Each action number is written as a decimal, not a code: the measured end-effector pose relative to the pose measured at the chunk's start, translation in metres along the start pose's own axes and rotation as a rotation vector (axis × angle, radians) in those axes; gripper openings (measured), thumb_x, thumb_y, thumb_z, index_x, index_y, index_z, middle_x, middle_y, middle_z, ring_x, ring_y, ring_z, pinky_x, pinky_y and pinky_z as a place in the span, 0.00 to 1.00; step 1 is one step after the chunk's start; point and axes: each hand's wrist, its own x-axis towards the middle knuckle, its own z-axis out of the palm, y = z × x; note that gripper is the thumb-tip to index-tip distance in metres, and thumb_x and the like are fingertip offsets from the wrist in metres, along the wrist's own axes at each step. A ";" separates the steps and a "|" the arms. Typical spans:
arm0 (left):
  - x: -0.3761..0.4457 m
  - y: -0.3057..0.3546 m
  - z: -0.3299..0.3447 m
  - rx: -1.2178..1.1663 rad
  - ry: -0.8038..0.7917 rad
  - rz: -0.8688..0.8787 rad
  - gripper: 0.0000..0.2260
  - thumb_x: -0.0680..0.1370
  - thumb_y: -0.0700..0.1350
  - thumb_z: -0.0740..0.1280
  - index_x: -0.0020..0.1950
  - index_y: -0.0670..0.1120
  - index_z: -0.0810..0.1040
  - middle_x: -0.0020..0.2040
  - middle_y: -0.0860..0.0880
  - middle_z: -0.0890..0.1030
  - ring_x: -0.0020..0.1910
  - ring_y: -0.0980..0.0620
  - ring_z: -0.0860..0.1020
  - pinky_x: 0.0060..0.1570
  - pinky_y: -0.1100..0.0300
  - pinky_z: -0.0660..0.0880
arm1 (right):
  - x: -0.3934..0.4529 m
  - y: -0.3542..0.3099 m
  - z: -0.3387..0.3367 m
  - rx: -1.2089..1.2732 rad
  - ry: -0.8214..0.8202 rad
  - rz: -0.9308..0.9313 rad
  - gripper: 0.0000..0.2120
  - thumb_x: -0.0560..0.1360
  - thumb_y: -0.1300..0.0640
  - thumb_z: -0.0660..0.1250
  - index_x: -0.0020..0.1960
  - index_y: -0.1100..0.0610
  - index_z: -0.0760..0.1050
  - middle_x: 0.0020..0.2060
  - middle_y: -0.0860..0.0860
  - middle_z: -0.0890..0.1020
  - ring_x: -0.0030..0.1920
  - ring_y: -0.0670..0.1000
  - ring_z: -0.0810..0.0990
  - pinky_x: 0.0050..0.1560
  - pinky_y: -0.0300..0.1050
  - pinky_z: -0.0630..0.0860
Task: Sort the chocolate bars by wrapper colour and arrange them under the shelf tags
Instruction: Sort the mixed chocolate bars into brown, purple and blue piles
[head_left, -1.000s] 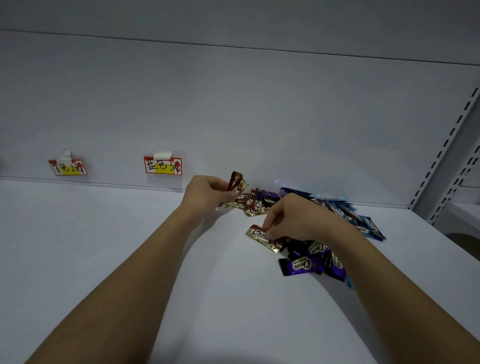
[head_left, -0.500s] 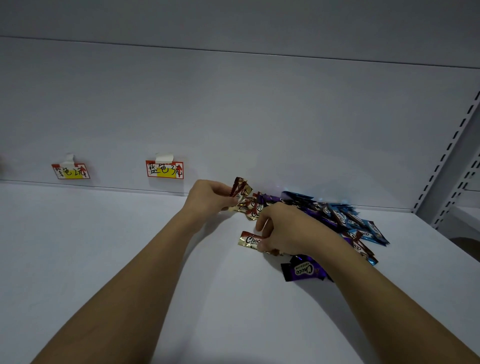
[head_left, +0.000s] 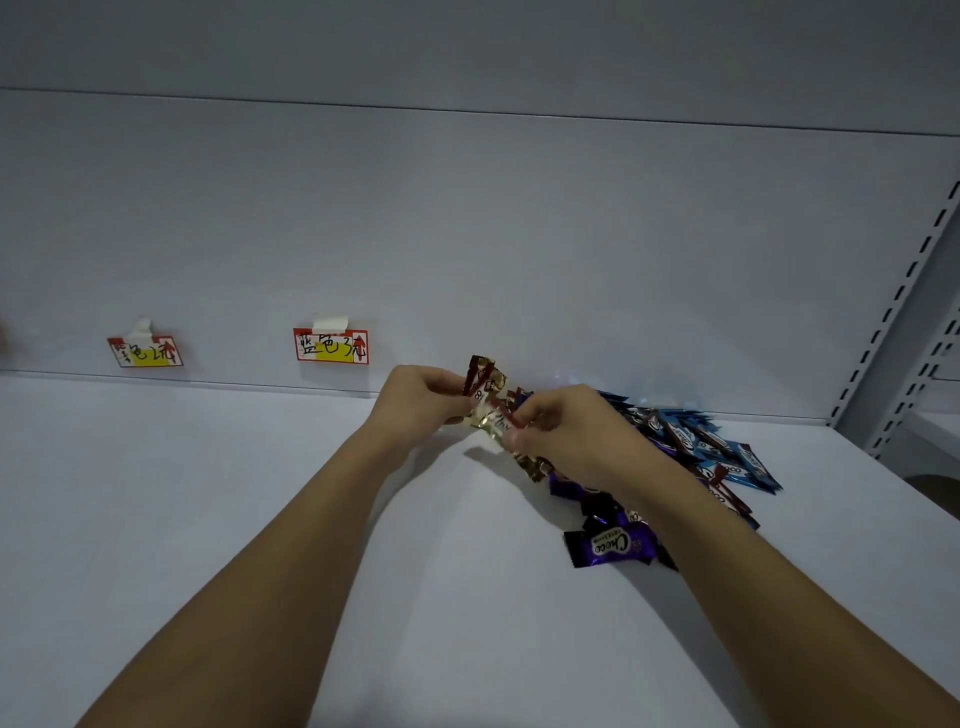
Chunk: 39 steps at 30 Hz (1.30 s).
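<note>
A heap of chocolate bars lies on the white shelf (head_left: 208, 519) at the right: blue wrappers (head_left: 727, 452) at the back, purple ones (head_left: 610, 545) at the front. My left hand (head_left: 421, 397) holds gold-and-brown bars (head_left: 483, 376) upright above the shelf. My right hand (head_left: 566, 431) pinches another gold bar (head_left: 493, 421) and has it raised against the left hand's bunch. Two red-and-yellow shelf tags hang on the back panel: one (head_left: 331, 345) just left of my hands, the other (head_left: 145, 352) farther left.
The shelf's back panel (head_left: 467, 234) rises right behind the heap. A perforated metal upright (head_left: 904, 306) stands at the far right, with another shelf's edge (head_left: 935, 431) beyond it.
My right hand lifted the gold bar off the shelf and carried it up and left to meet the left hand's bunch. The left hand barely moved.
</note>
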 end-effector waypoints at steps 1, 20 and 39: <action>0.000 0.000 0.000 -0.013 -0.004 0.002 0.08 0.70 0.32 0.74 0.44 0.44 0.85 0.38 0.49 0.85 0.36 0.58 0.82 0.39 0.68 0.78 | 0.002 0.003 -0.003 0.100 0.035 0.018 0.03 0.74 0.54 0.73 0.41 0.50 0.81 0.36 0.52 0.83 0.25 0.43 0.73 0.27 0.34 0.71; -0.093 0.024 -0.034 -0.185 0.171 -0.046 0.07 0.72 0.33 0.72 0.48 0.41 0.84 0.40 0.44 0.85 0.37 0.51 0.83 0.40 0.62 0.80 | -0.006 -0.020 0.019 0.728 0.006 0.064 0.06 0.77 0.67 0.66 0.51 0.63 0.80 0.46 0.58 0.83 0.42 0.53 0.84 0.40 0.43 0.81; -0.199 0.020 -0.223 -0.092 0.564 -0.055 0.07 0.72 0.35 0.74 0.47 0.45 0.81 0.39 0.48 0.86 0.38 0.51 0.84 0.35 0.64 0.79 | -0.020 -0.169 0.166 0.665 -0.263 -0.098 0.09 0.72 0.65 0.73 0.52 0.63 0.80 0.46 0.60 0.83 0.41 0.51 0.82 0.42 0.48 0.83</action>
